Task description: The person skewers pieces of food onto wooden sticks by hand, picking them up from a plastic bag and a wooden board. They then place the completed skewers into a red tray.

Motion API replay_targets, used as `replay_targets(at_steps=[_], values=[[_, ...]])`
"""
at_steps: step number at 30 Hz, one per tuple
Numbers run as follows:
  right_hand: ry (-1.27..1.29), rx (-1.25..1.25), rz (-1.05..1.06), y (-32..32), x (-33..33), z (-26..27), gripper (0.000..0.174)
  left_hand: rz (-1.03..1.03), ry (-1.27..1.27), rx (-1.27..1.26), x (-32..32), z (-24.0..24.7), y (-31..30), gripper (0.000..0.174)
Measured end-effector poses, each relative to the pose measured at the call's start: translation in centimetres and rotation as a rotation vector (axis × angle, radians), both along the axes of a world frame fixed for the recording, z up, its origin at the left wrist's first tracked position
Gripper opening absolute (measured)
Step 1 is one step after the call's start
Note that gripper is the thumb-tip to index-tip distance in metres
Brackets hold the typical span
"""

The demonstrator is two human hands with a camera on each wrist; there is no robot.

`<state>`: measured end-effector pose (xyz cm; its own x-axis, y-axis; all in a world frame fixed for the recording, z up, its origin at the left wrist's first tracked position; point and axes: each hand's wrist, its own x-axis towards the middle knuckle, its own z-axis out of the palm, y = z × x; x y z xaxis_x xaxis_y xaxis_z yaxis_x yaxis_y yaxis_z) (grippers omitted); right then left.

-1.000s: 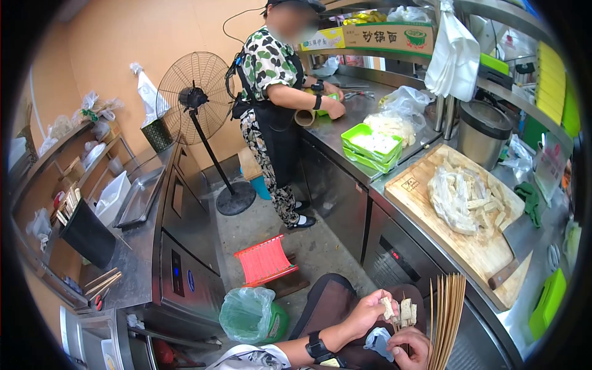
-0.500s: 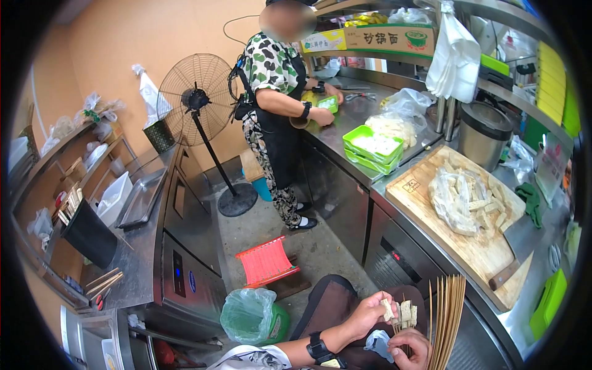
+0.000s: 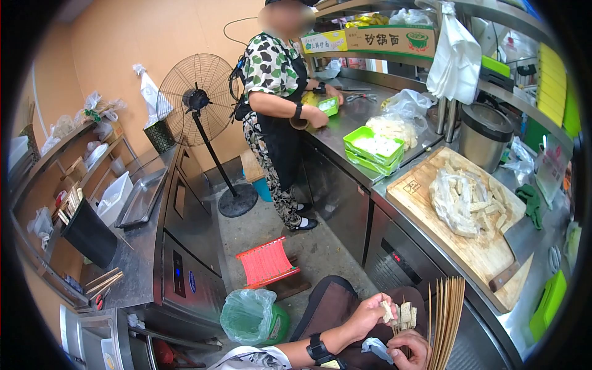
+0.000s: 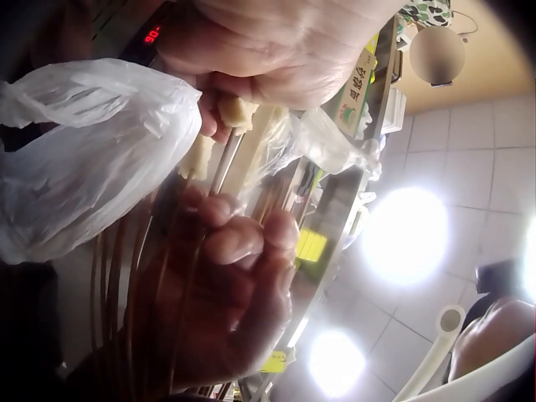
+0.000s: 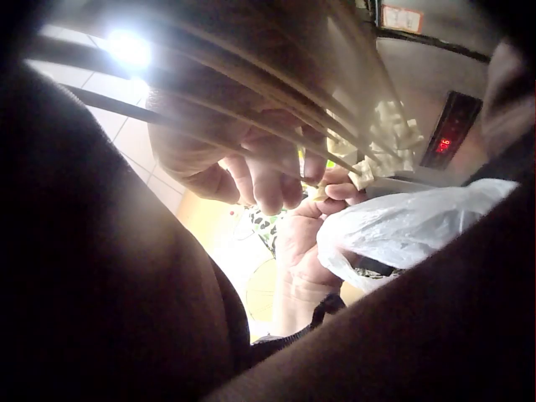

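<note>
While pinching a pale chunk (image 3: pixel 387 310) with the left hand (image 3: pixel 365 316) and a thin skewer (image 4: pixel 224 164) with the right hand (image 3: pixel 413 346), noted the skewer lying lengthwise between the hands, toward the chunk, with bundled skewers (image 3: pixel 448 324) nearer the right.

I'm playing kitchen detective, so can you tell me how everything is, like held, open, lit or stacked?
Left hand: pinching a pale food piece
Right hand: holding a skewer
Green bin: open, lined with a bag
Green trays: stacked
Cleaver: lying partly on the cutting board
Counter display: lit red
Fan: upright; can't tell if spinning
White bags: hanging
</note>
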<state>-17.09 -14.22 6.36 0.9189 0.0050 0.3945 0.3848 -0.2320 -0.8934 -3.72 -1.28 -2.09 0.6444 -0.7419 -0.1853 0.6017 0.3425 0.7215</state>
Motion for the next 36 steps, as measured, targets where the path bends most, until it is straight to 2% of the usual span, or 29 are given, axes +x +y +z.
replay_targets(at_steps=[4,5,8,10,13,16,23,26,28,29,31,33,35,36], values=[[0.046,-0.01,-0.001,-0.2,-0.1,0.0,0.012,0.01,-0.013,0.059,0.0,0.7,0.0,0.017],[-0.018,-0.035,-0.023,-0.2,0.0,0.0,0.012,0.01,-0.013,0.06,-0.1,0.4,-0.1,0.017],[-0.121,-0.075,-0.039,-0.3,0.4,0.3,0.013,0.096,-0.14,0.083,-0.3,-0.2,-0.4,0.018],[-0.161,-0.09,-0.031,-0.5,0.7,0.6,0.014,0.167,-0.295,0.242,-0.5,1.1,-0.4,0.018],[-0.245,-0.102,0.018,-0.7,0.8,0.7,0.014,0.198,-0.396,0.279,-0.4,-0.4,-0.7,0.02],[-0.177,0.022,0.075,-0.5,0.7,0.3,0.01,0.181,-0.353,0.261,-0.3,-0.6,-0.7,0.021],[-0.193,0.004,0.097,-1.0,0.7,0.0,0.01,0.15,-0.285,0.271,-0.3,0.1,-0.7,0.024],[-0.171,0.015,0.127,-1.2,0.7,0.6,0.01,0.237,-0.197,0.27,0.2,-1.1,-1.2,0.031],[-0.182,-0.028,0.086,-1.4,0.7,1.0,0.01,0.492,-0.467,0.406,0.7,-1.7,-1.6,0.039],[-0.178,-0.027,0.084,-1.6,0.7,0.8,0.01,0.541,-0.512,0.357,0.9,-0.1,-1.7,0.043],[-0.162,-0.095,0.037,-2.1,0.6,-0.6,0.011,0.646,-0.929,0.386,1.1,3.9,-1.8,0.038],[0.018,-0.108,-0.004,-2.3,0.1,-3.8,0.012,0.39,-1.045,0.295,1.4,6.2,-2.2,0.029],[0.059,-0.123,0.082,-2.1,0.6,-2.9,0.01,0.11,-0.775,0.175,0.7,9.1,-3.3,0.027],[0.062,-0.159,0.098,-2.2,1.0,-1.9,0.009,0.035,-0.722,0.201,0.8,9.6,-4.0,0.027]])
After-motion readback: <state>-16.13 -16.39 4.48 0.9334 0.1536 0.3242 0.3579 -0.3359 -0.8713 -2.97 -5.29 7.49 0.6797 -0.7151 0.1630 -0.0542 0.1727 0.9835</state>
